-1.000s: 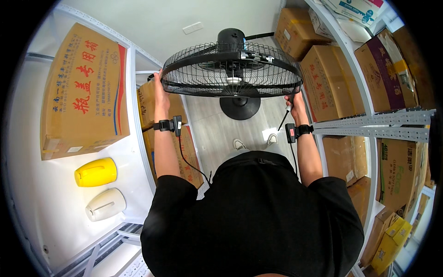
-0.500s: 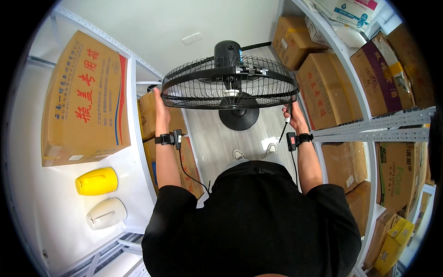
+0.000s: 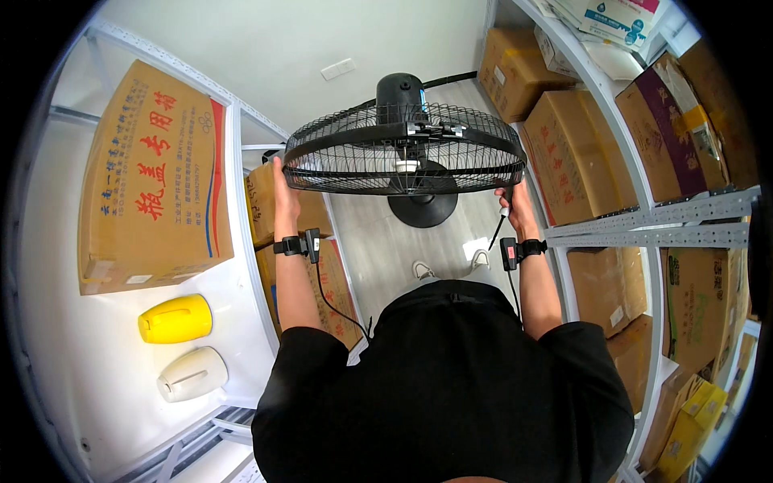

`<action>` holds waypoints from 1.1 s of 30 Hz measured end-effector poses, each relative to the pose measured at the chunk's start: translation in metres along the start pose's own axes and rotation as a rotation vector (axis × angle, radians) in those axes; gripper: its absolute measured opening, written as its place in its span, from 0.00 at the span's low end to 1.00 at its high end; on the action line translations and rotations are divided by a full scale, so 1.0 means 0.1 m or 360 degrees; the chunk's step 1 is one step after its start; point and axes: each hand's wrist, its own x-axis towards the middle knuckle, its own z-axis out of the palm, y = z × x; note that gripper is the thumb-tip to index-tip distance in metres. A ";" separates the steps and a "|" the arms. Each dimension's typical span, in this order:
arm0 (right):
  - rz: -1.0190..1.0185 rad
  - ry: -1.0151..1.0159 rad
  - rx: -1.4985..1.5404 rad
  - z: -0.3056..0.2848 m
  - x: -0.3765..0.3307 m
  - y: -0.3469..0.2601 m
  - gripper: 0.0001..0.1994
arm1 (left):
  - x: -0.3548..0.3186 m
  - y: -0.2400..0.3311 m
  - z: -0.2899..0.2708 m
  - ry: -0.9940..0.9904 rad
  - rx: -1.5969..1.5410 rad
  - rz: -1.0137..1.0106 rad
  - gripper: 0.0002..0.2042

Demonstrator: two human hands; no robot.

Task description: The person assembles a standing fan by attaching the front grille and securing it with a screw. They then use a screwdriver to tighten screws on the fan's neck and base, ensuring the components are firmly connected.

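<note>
While the left hand (image 3: 282, 179) and right hand (image 3: 510, 203) clasp opposite rims of the black fan (image 3: 404, 149), its cage may strike the narrow shelves (image 3: 644, 225).

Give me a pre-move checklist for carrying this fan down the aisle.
1. Left hand on the black fan grille rim: ok.
2. Right hand on the opposite rim: ok.
3. Fan level: ok, grille roughly horizontal.
4. Round base off the floor: cannot tell.
5. Clearance to cardboard boxes on the right shelving: cannot tell, the cage sits close.
6. Power cord free of snags: cannot tell.
</note>
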 end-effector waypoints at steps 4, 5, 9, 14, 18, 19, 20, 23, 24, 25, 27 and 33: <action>-0.0014 0.0113 0.0044 0.05 -0.15 0.02 0.22 | 0.07 -0.07 -0.01 -0.0027 -0.0100 0.0099 0.26; -0.0025 0.0103 0.0053 0.07 -0.18 0.02 0.22 | 0.10 -0.09 -0.04 -0.0044 -0.0126 0.0150 0.25; -0.0076 0.0116 0.0098 0.10 -0.30 0.11 0.22 | 0.23 -0.23 -0.27 -0.0127 -0.0121 0.0074 0.31; -0.0067 0.0081 0.0094 0.04 -0.37 0.15 0.21 | 0.07 -0.31 -0.23 -0.0141 -0.0068 0.0060 0.36; -0.0020 0.0087 0.0066 0.03 -0.34 0.16 0.22 | 0.04 -0.44 -0.39 -0.0153 -0.0047 0.0068 0.36; -0.0010 0.0087 0.0062 0.02 -0.32 0.17 0.22 | 0.02 -0.47 -0.41 -0.0121 -0.0049 0.0052 0.36; 0.0000 0.0081 0.0026 0.02 -0.29 0.18 0.23 | 0.00 -0.50 -0.42 -0.0087 -0.0052 0.0037 0.36; 0.0065 0.0011 0.0081 -0.02 -0.25 0.21 0.24 | -0.13 -0.57 -0.45 -0.0005 -0.0074 -0.0042 0.34; 0.0096 0.0003 0.0082 -0.03 -0.23 0.24 0.25 | -0.16 -0.59 -0.50 0.0008 -0.0073 -0.0060 0.33; 0.0126 -0.0007 0.0083 -0.04 -0.21 0.27 0.25 | -0.20 -0.61 -0.54 0.0023 -0.0073 -0.0078 0.32; 0.0206 -0.0044 0.0123 -0.07 -0.17 0.33 0.25 | -0.31 -0.64 -0.49 0.0120 -0.0124 -0.0042 0.31; 0.0487 -0.0239 0.0288 -0.20 -0.03 0.54 0.24 | -0.87 -0.70 -0.68 0.0190 -0.0120 -0.0068 0.30</action>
